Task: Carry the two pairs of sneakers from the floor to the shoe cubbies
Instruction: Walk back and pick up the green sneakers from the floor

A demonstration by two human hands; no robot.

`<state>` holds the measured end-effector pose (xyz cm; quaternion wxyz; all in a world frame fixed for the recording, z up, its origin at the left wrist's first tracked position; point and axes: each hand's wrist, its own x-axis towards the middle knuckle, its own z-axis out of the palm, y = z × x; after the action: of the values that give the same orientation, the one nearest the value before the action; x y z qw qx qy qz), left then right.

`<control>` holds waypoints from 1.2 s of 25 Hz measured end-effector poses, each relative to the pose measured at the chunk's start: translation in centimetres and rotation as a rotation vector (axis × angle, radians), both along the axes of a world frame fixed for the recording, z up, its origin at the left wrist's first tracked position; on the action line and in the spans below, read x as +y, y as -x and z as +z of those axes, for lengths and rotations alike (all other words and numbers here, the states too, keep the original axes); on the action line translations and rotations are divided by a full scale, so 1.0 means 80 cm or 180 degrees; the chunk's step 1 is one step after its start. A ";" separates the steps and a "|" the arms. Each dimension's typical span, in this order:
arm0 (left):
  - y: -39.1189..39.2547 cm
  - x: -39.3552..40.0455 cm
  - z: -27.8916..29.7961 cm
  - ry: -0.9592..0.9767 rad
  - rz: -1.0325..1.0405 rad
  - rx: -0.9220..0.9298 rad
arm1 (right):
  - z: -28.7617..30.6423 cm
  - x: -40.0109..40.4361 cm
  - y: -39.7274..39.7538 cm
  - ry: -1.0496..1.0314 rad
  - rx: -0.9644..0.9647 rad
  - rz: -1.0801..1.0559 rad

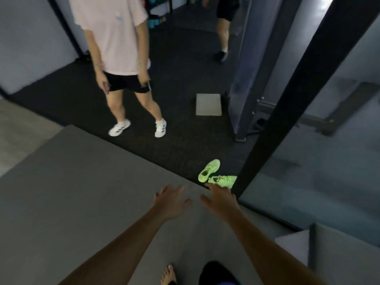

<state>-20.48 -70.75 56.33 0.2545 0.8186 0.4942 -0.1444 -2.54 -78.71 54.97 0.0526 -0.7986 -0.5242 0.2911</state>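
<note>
A pair of neon green sneakers lies on the dark floor by the edge of a grey mat. One sneaker (209,170) points away, the other (223,180) lies across beside a black post. My right hand (221,199) reaches out with fingers spread, its fingertips just short of the nearer sneaker. My left hand (170,199) is stretched out over the mat, open and holding nothing. No second loose pair and no shoe cubbies are in view.
A person in a pink shirt and white sneakers (137,127) stands on the dark floor ahead. A black post (287,99) slants up at right. A pale square pad (208,104) lies by a grey machine frame (244,79). My bare foot (168,274) is on the grey mat (82,192).
</note>
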 end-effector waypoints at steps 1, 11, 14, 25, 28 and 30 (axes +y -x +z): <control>-0.011 0.026 -0.002 -0.0022 -0.0147 0.0062 | -0.001 0.018 -0.004 -0.0030 0.0038 -0.0163; -0.164 0.236 -0.078 0.0202 -0.0962 0.0541 | -0.074 0.179 -0.119 0.0130 0.0286 -0.1101; -0.201 0.287 -0.112 0.0316 -0.1142 0.0727 | -0.111 0.215 -0.153 0.0407 0.0358 -0.1314; -0.314 0.398 -0.358 0.0318 -0.1880 0.0441 | -0.340 0.320 -0.210 0.0857 0.0328 -0.1607; -0.344 0.433 -0.491 -0.0061 -0.2239 0.0302 | -0.461 0.361 -0.236 0.0816 0.0272 -0.1793; -0.369 0.459 -0.570 -0.0282 -0.2503 0.0354 | -0.537 0.385 -0.259 0.0849 0.0167 -0.1854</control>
<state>9.01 -34.05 10.74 0.1170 0.9465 0.1619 -0.2535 18.17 -47.89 11.98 0.0421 -0.9071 -0.2292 0.3505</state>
